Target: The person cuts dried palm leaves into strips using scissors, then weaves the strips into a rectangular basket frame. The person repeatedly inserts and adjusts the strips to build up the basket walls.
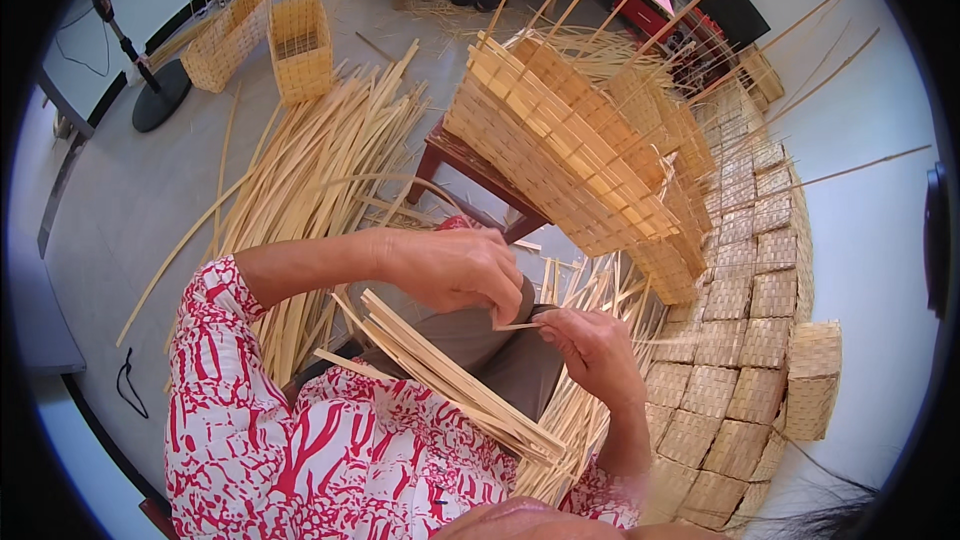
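Note:
Above my knees, both hands are closed on a thin bamboo-like strip (517, 326). A short stretch of it shows between my fingertips. My left hand (462, 272) pinches one side from above, fingers pointing down. On the other side, my right hand (592, 348) grips it between thumb and fingers. Another pale strip (385, 178) arcs up behind my left hand; whether it is the same piece I cannot tell. Across my lap lies a bundle of flat pale strips (440, 370), just below my hands.
A partly woven basket (560, 155) with long upright stakes stands on a red-brown stool (470, 165) ahead. Long strips (310, 160) cover the floor to the left. Woven boxes (745, 340) are stacked along the right wall. Finished baskets (300, 50) and a fan stand (160, 100) are far left.

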Demonstrator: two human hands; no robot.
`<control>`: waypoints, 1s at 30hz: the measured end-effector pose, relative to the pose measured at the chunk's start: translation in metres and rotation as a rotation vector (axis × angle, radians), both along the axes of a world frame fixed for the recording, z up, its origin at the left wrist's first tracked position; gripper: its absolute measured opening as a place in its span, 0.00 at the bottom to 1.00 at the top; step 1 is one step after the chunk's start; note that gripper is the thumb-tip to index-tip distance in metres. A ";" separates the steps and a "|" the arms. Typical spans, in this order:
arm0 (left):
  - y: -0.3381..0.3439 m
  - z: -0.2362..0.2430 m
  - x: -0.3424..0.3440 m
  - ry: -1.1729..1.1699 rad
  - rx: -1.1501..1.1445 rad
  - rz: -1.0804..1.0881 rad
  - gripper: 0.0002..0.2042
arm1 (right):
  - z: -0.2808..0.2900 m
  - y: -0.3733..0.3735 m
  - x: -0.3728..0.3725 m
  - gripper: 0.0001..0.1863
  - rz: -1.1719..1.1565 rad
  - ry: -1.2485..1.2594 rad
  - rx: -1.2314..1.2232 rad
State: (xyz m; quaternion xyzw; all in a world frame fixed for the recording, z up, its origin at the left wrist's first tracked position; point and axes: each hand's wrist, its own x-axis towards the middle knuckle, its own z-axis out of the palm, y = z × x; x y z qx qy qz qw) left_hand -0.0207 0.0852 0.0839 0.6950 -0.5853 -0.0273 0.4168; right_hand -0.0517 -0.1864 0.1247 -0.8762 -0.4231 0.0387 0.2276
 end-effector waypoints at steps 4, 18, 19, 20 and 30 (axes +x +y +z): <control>0.008 0.003 0.002 0.392 -0.211 -0.035 0.04 | -0.003 -0.001 0.006 0.06 -0.100 0.167 0.110; -0.067 -0.006 0.030 0.084 -0.385 0.422 0.15 | 0.012 -0.004 0.006 0.10 -0.407 0.182 0.354; -0.058 0.008 0.024 0.257 -0.406 0.343 0.16 | 0.008 -0.009 0.008 0.09 -0.408 0.178 0.320; -0.051 0.013 0.020 0.439 -0.418 0.262 0.18 | 0.003 -0.009 0.008 0.08 -0.400 0.173 0.324; -0.029 0.020 0.032 -0.056 -0.284 0.551 0.04 | 0.000 -0.011 0.016 0.11 -0.373 0.614 0.382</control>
